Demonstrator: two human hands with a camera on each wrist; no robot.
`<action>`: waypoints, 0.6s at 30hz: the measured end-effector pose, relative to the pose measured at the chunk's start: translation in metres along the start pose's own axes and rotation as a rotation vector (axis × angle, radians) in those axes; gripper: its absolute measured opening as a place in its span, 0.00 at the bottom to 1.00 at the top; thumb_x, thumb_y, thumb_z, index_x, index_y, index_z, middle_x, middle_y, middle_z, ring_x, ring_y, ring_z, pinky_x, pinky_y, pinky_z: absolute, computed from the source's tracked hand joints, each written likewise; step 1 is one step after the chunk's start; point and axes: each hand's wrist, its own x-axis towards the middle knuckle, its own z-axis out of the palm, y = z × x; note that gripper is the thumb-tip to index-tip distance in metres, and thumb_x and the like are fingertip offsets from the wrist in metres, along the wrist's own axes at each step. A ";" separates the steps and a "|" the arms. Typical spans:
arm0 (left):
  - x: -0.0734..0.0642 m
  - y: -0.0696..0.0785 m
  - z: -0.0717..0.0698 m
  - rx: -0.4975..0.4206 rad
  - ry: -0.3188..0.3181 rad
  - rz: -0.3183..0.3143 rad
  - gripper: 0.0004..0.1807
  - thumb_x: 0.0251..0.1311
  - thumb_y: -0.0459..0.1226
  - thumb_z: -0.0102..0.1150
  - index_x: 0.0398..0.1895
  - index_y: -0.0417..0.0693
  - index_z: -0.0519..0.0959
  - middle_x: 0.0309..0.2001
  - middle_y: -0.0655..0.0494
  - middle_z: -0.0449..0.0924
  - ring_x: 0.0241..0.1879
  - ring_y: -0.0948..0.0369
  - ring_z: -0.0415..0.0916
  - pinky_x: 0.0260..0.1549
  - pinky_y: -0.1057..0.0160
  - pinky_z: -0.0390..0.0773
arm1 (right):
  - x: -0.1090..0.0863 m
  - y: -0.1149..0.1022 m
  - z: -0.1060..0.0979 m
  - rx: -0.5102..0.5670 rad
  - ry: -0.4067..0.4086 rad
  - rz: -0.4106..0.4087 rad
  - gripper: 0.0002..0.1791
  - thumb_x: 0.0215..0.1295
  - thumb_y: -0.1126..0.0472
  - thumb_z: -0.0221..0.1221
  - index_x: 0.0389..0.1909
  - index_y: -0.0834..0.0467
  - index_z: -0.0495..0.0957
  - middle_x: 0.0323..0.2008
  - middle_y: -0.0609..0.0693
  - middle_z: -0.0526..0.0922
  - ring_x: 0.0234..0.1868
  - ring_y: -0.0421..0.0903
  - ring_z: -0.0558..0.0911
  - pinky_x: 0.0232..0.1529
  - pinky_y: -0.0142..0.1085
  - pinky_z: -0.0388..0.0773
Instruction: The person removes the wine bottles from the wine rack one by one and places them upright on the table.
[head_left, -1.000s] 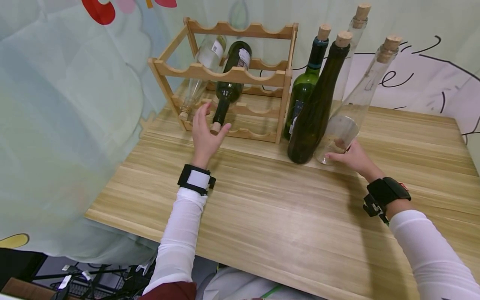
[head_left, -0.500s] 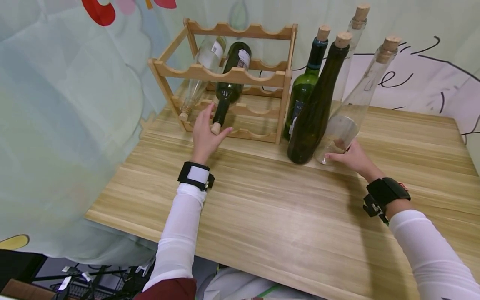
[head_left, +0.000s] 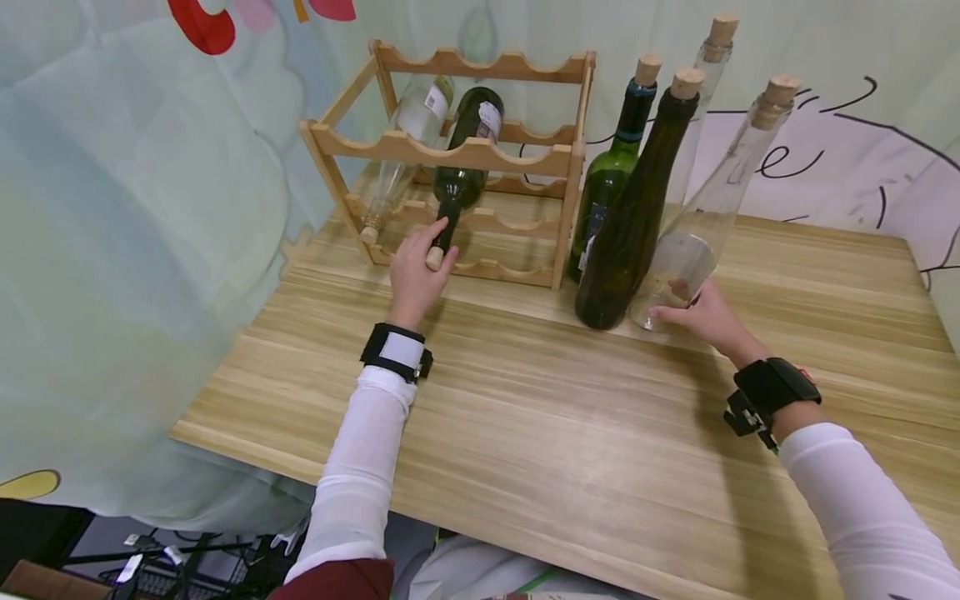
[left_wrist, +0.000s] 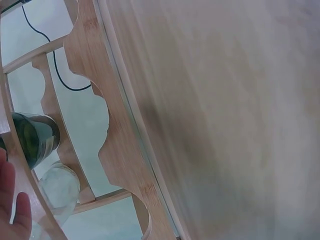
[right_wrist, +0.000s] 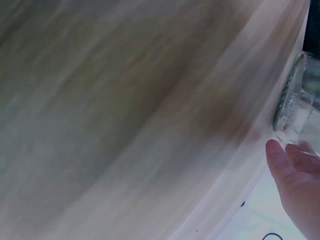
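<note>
In the head view, my left hand (head_left: 415, 275) is at the neck of a dark green wine bottle (head_left: 461, 185), thumb on one side and fingers on the other, just behind its cork. This bottle lies in the wooden rack (head_left: 480, 152), neck towards me. Beside it on the left lies a clear bottle with a pale label (head_left: 422, 112). My right hand (head_left: 708, 317) holds the base of a tall clear glass bottle (head_left: 686, 247) standing on the table. The right wrist view shows thumb and fingers at that glass base (right_wrist: 292, 95); part of the grip lies outside the view.
A tall dark bottle (head_left: 626, 225) and a green bottle with a dark label (head_left: 609, 179) stand right of the rack. Behind them rises another corked clear bottle (head_left: 688, 142). The wooden table (head_left: 540, 433) runs back to a printed curtain (head_left: 172, 208).
My left hand has closed in from a spread pose, its fingers and thumb now around the dark green bottle's neck. The right hand and the standing bottles have stayed in place.
</note>
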 end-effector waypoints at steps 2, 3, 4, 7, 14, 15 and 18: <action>-0.001 0.000 0.000 0.003 -0.001 0.000 0.22 0.55 0.41 0.56 0.54 0.50 0.72 0.46 0.46 0.77 0.45 0.49 0.73 0.45 0.52 0.71 | -0.001 -0.001 0.000 0.014 -0.006 0.014 0.40 0.50 0.68 0.62 0.63 0.58 0.52 0.59 0.61 0.60 0.62 0.60 0.58 0.59 0.57 0.55; -0.002 0.000 0.001 0.006 -0.002 0.001 0.22 0.56 0.41 0.55 0.55 0.50 0.72 0.46 0.46 0.77 0.46 0.49 0.73 0.45 0.52 0.71 | -0.003 -0.001 0.000 0.006 -0.011 0.027 0.40 0.50 0.68 0.62 0.63 0.58 0.52 0.59 0.62 0.60 0.61 0.60 0.59 0.58 0.57 0.56; -0.002 0.001 0.001 0.005 -0.001 0.001 0.21 0.56 0.42 0.55 0.55 0.50 0.72 0.46 0.46 0.77 0.46 0.49 0.73 0.45 0.52 0.71 | -0.004 -0.001 -0.001 -0.002 -0.018 0.041 0.40 0.51 0.67 0.61 0.63 0.58 0.51 0.59 0.62 0.59 0.61 0.61 0.59 0.57 0.57 0.57; -0.003 0.002 0.001 0.000 0.005 0.000 0.21 0.56 0.42 0.55 0.54 0.49 0.72 0.47 0.46 0.77 0.46 0.49 0.73 0.44 0.52 0.71 | -0.009 -0.004 -0.005 -0.024 -0.041 0.075 0.39 0.53 0.65 0.60 0.64 0.58 0.49 0.59 0.62 0.58 0.60 0.58 0.60 0.53 0.47 0.63; -0.002 0.002 0.001 -0.008 0.018 -0.012 0.21 0.55 0.40 0.56 0.54 0.48 0.72 0.48 0.47 0.77 0.47 0.50 0.73 0.46 0.53 0.71 | -0.017 -0.019 -0.013 -0.131 0.006 0.095 0.40 0.54 0.62 0.59 0.63 0.60 0.47 0.54 0.59 0.61 0.53 0.53 0.65 0.43 0.29 0.64; -0.002 0.002 0.001 -0.014 0.021 -0.013 0.21 0.54 0.39 0.57 0.53 0.48 0.72 0.48 0.47 0.77 0.47 0.50 0.73 0.46 0.53 0.71 | -0.018 -0.022 -0.014 -0.145 0.021 0.101 0.40 0.54 0.61 0.60 0.64 0.60 0.48 0.55 0.59 0.61 0.53 0.54 0.65 0.44 0.30 0.64; -0.001 0.002 0.001 -0.020 0.027 -0.013 0.22 0.54 0.39 0.57 0.53 0.48 0.72 0.48 0.47 0.77 0.47 0.49 0.72 0.46 0.53 0.70 | -0.021 -0.030 -0.014 -0.204 0.093 0.094 0.39 0.55 0.59 0.59 0.62 0.64 0.49 0.54 0.62 0.61 0.52 0.56 0.65 0.43 0.35 0.64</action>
